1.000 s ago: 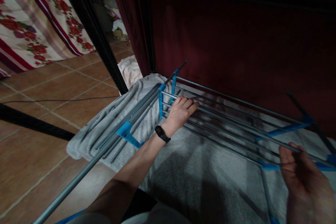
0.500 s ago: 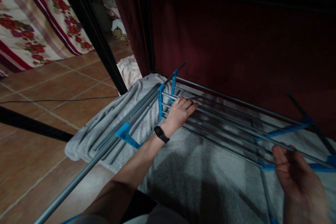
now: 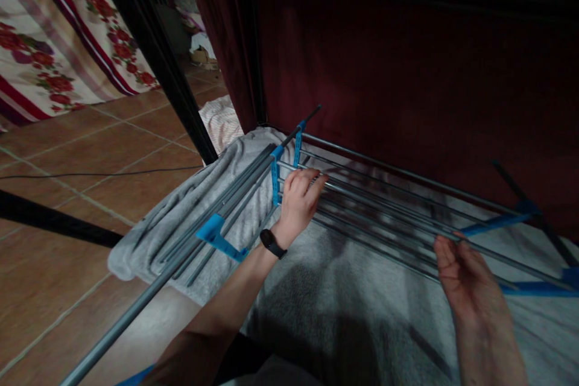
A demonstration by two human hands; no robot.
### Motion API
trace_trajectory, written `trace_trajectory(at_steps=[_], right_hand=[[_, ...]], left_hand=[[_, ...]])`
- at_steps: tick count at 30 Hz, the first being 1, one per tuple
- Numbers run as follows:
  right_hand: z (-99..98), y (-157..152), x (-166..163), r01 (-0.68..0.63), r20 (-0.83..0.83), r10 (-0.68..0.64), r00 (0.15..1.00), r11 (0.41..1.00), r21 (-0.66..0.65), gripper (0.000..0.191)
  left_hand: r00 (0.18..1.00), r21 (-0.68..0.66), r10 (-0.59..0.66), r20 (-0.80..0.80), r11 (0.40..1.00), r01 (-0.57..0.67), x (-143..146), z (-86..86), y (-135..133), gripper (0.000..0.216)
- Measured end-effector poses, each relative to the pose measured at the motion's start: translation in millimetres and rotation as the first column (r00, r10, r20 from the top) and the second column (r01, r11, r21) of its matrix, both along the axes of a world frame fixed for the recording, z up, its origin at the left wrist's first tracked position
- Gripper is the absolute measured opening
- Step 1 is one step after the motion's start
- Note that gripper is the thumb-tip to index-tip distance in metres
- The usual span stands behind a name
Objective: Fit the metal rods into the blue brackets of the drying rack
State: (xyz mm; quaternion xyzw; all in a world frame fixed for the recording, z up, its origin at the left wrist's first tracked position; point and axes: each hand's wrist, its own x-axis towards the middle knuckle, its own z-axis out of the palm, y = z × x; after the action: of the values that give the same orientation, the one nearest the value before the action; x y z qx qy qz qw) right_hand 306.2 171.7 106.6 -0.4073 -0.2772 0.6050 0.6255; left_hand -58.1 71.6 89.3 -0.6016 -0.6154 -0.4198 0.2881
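Note:
A folded metal drying rack (image 3: 384, 208) with grey rods and blue plastic joints lies flat on a grey towel (image 3: 344, 307). My left hand (image 3: 298, 199), a black band on its wrist, curls its fingers over one of the rods near the rack's left blue joint (image 3: 275, 175). My right hand (image 3: 461, 277) reaches in from the lower right, fingertips bent around a rod near the middle of the rack. A long grey pole (image 3: 149, 289) of the rack runs toward the lower left.
A dark red fabric wall (image 3: 407, 72) stands right behind the rack. Terracotta floor tiles (image 3: 67, 157) spread to the left, crossed by a thin black cable. A black post (image 3: 154, 54), a floral cloth (image 3: 54, 42) and a pale bundle (image 3: 221, 120) lie further back.
My right hand moved left and upward along the rods. My left hand curled tighter over its rod and shifted slightly left. The rack's right blue bar has lifted a little.

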Motion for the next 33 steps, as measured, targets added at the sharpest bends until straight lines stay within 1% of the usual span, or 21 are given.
trace_trajectory(at_steps=[2, 3, 5, 7, 8, 10, 12, 15, 17, 20, 22, 25, 27, 33], right_hand=[[-1.6, 0.6, -1.0, 0.001, -0.005, -0.001, 1.0, 1.0, 0.015, 0.037], [-2.7, 0.9, -0.7, 0.004, -0.007, -0.004, 1.0, 1.0, 0.021, 0.037], [-5.0, 1.5, 0.8, 0.001, -0.006, -0.001, 1.0, 1.0, 0.031, 0.036], [-7.8, 2.1, 2.3, -0.009, 0.005, 0.009, 1.0, 0.999, 0.043, 0.035], [-9.5, 2.5, 2.7, -0.011, 0.013, 0.011, 1.0, 0.999, 0.052, 0.034], [-13.8, 3.6, 3.0, -0.004, 0.024, 0.002, 1.0, 0.997, 0.075, 0.032], [-18.1, 5.1, 2.9, 0.012, 0.023, -0.014, 1.0, 0.995, 0.102, 0.028], [-21.3, 6.3, 2.9, 0.024, 0.015, -0.026, 1.0, 0.993, 0.114, 0.026], [-19.6, 5.8, 2.8, 0.022, 0.0, -0.023, 1.0, 0.994, 0.105, 0.028], [-12.7, 4.1, 1.1, 0.033, -0.031, -0.03, 0.999, 0.994, 0.103, 0.031], [-8.1, 3.2, -1.2, 0.05, -0.034, -0.047, 0.998, 0.992, 0.112, 0.031], [-5.2, 2.9, -4.7, 0.052, -0.025, -0.05, 0.998, 0.993, 0.105, 0.029], [-5.9, 3.1, -5.5, 0.052, -0.024, -0.05, 0.998, 0.994, 0.091, 0.028], [-8.2, 3.5, -3.6, 0.057, -0.008, -0.057, 0.998, 0.995, 0.078, 0.031]], left_hand=[[0.982, 0.12, 0.112, 0.153, 0.984, -0.131, -0.5, -12.1, -7.0, 0.031], [0.958, 0.167, 0.146, 0.247, 0.967, -0.191, -2.2, -17.0, -9.0, 0.03], [0.886, 0.221, 0.157, 0.435, 0.936, -0.274, -7.5, -23.4, -9.1, 0.032], [0.821, 0.236, 0.126, 0.557, 0.924, -0.302, -13.0, -25.7, -4.9, 0.035], [0.806, 0.238, 0.112, 0.581, 0.924, -0.3, -15.1, -26.2, -1.8, 0.035], [0.807, 0.25, 0.116, 0.579, 0.917, -0.311, -18.0, -28.5, 4.4, 0.033], [0.812, 0.268, 0.165, 0.559, 0.891, -0.366, -20.9, -33.7, 9.9, 0.033], [0.802, 0.285, 0.247, 0.544, 0.844, -0.454, -28.7, -43.5, 17.1, 0.044], [0.808, 0.286, 0.232, 0.542, 0.853, -0.437, -35.7, -46.7, 21.7, 0.054], [0.807, 0.272, 0.13, 0.575, 0.901, -0.338, -45.2, -43.2, 27.9, 0.061], [0.777, 0.264, 0.055, 0.627, 0.923, -0.279, -49.9, -38.0, 30.8, 0.062], [0.71, 0.254, -0.028, 0.704, 0.943, -0.216, -55.7, -31.8, 33.2, 0.059], [0.681, 0.25, -0.051, 0.73, 0.948, -0.196, -59.1, -29.8, 33.8, 0.055], [0.663, 0.245, -0.049, 0.747, 0.947, -0.205, -63.6, -23.0, 31.5, 0.044]])
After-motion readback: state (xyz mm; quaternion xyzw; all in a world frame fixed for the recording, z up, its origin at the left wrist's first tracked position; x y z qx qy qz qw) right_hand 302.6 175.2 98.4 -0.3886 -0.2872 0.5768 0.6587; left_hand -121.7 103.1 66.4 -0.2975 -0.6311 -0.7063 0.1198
